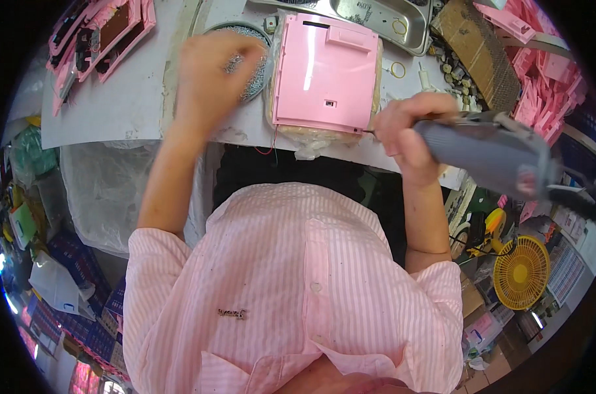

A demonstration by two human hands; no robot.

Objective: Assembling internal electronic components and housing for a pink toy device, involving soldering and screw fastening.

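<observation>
A pink plastic casing lies on a plastic-wrapped pad near the table's front edge. It has a raised block, a dark slot and a small square opening. My right hand is wrapped round a grey electric screwdriver, held nearly level. Its bit points left, at the casing's near right corner; contact is unclear. Above a round bowl of small metal screws is my left hand, blurred, with fingers curled and drawn together. Whatever they hold is too small or hidden to make out.
Pink parts with dark components stand at the far left. Behind the casing is a metal tray. A cardboard piece and a heap of pink parts lie at right. Thin wires hang at the table's front edge.
</observation>
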